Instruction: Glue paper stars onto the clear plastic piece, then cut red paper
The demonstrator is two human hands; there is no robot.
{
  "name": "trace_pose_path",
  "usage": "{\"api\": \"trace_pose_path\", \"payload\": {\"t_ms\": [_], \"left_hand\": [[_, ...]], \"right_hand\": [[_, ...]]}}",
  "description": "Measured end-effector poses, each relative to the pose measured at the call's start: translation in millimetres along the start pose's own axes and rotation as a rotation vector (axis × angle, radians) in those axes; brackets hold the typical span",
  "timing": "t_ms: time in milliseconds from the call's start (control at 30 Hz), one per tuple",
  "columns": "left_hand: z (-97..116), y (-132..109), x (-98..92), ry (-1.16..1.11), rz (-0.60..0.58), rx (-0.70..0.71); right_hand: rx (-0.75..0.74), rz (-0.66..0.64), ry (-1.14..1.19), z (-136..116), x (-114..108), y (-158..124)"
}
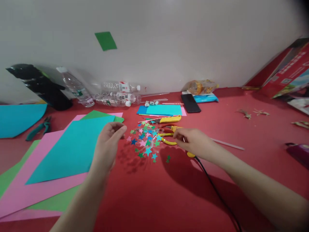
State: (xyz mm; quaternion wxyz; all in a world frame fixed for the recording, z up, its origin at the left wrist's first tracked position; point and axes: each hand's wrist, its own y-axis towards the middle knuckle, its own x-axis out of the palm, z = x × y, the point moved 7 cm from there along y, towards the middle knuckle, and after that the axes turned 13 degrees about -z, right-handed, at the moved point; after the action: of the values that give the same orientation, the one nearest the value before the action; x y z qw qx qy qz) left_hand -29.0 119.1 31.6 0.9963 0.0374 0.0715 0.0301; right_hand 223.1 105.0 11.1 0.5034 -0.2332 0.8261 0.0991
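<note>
A cluster of small paper stars (pixel 148 138) in blue, green and pink is between my hands, with clear strands among them and shadows beneath. My left hand (pixel 108 140) is left of the stars, thumb and fingertips pinched together; anything between them is too small to make out. To the right, my right hand (pixel 189 138) has its fingers bent and drawn together above yellow-handled pliers (pixel 169 141). Under that hand shows part of a yellow tool (pixel 190 155) with a black cord; the hand hides most of it. A yellow utility knife (pixel 170 119) lies behind the stars.
Coloured paper sheets (pixel 65 154) cover the left side, near green pliers (pixel 40 129). Plastic bottles (pixel 116 99), a black bottle (pixel 41 85) and a phone (pixel 190 103) line the wall. The black cord (pixel 217 190) trails toward the front. A red box (pixel 287 71) stands far right.
</note>
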Motion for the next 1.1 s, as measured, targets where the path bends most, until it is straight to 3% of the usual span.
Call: {"api": "trace_pose_path", "payload": {"t_ms": [167, 267, 333, 467, 567, 733, 933, 1100], "left_hand": [[31.1, -21.7, 13.6, 0.269, -0.257, 0.028], [16.1, -45.1, 37.6, 0.407, -0.699, -0.077], [-0.3, -60.6, 47.3, 0.482, -0.878, -0.081], [-24.1, -70.5, 56.5, 0.571, -0.820, 0.024], [-34.4, -72.9, 65.1, 0.609, -0.797, 0.006], [-31.3, -74.0, 73.9, 0.682, -0.852, 0.017], [-32.3, -78.3, 91.1, 1.073, -1.001, -0.014], [-29.1, -71.8, 89.5, 1.073, -0.896, -0.027]], "right_hand": [[-0.143, -0.078, -0.088, -24.4, 24.7, -10.9], [-0.214, -0.090, -0.174, -41.4, 38.8, -10.3], [-0.254, -0.090, -0.239, -49.6, 48.1, -6.8], [-0.316, -0.068, -0.351, -55.1, 63.9, 1.7], [-0.350, -0.054, -0.416, -52.1, 72.9, 5.3], [-0.383, -0.036, -0.487, -46.0, 79.7, 4.9], [-0.428, -0.042, -0.534, -47.7, 79.7, 2.3], [-0.407, -0.028, -0.522, -40.1, 80.4, 3.6]]}}
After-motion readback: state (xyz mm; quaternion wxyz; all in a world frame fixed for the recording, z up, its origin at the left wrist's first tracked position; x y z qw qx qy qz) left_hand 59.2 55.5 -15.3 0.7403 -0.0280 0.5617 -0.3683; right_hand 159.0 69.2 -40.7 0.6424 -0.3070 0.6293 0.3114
